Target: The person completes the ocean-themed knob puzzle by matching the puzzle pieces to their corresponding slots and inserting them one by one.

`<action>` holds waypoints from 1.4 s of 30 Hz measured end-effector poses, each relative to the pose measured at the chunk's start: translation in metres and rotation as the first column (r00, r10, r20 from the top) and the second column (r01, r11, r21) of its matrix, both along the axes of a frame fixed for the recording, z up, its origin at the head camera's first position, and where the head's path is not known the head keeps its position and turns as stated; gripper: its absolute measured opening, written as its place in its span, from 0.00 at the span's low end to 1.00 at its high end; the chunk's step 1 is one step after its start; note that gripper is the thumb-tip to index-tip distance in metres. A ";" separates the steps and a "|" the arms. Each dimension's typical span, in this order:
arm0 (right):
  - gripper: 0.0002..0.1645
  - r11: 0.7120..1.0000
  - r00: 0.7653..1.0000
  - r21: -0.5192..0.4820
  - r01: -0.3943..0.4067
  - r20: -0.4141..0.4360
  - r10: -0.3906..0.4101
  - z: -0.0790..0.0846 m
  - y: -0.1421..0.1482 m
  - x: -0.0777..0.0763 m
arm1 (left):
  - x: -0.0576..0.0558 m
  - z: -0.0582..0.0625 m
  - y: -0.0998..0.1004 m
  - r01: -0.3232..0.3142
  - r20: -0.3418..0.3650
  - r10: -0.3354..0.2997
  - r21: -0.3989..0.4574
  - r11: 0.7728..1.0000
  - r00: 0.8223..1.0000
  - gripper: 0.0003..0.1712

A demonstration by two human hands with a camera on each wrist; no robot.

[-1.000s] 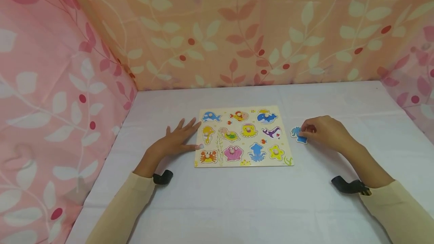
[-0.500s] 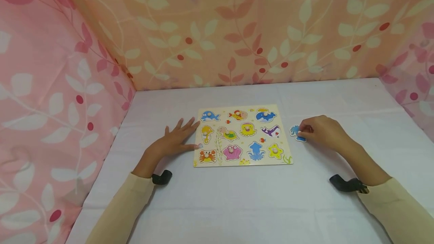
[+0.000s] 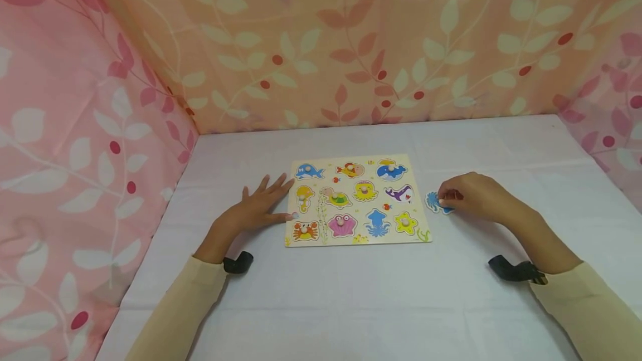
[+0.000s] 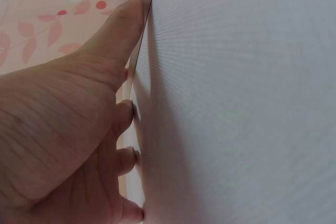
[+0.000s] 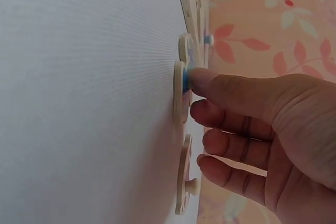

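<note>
A wooden peg puzzle board [image 3: 351, 241] with sea animal pictures lies on the white table. My left hand [image 3: 254, 208] is spread at its left side, with the thumb [image 4: 123, 22] and index finger touching the board's edge. Just right of the board, my right hand [image 3: 476, 198] pinches a blue squid puzzle piece [image 3: 432, 202] between thumb and fingers; its tentacles point left. Seen from the right wrist, the piece [image 5: 180, 95] stays close to the cloth, its knob mostly hidden by the thumb. The squid and purple whale spots on the board show no knob.
Beyond my right fingers in the right wrist view lies another puzzle piece [image 5: 184, 179] with a pale knob; the hand hides it from the head. A white cloth [image 3: 351, 305] covers the table. Flowered curtains [image 3: 326, 43] stand behind and at both sides.
The squid piece has turned under my right fingers, its tentacles swinging from upper left toward the left. My left hand keeps its place at the board.
</note>
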State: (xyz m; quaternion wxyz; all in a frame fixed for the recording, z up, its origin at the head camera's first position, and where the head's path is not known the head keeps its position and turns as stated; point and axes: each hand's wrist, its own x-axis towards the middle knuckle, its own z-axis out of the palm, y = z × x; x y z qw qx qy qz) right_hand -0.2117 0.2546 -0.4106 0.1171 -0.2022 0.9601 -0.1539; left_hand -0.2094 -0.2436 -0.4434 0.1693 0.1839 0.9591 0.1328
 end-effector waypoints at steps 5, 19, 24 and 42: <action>0.09 1.000 1.000 0.016 -0.019 -0.016 0.019 0.004 0.001 0.002 | 0.001 0.002 0.000 -0.002 -0.001 0.002 0.000 1.000 1.000 0.56; 0.09 0.997 0.998 0.060 0.052 -0.045 -0.049 0.004 -0.006 0.007 | 0.001 0.003 0.001 -0.003 -0.001 0.003 0.007 1.000 1.000 0.56; 0.08 0.997 0.997 0.067 0.049 -0.057 -0.046 0.005 -0.007 0.008 | 0.001 0.001 0.001 -0.005 -0.004 0.005 0.008 1.000 1.000 0.57; 0.06 0.997 0.999 0.080 0.002 -0.038 0.001 0.007 -0.007 0.007 | 0.001 0.001 0.000 -0.007 0.006 0.007 0.019 1.000 1.000 0.56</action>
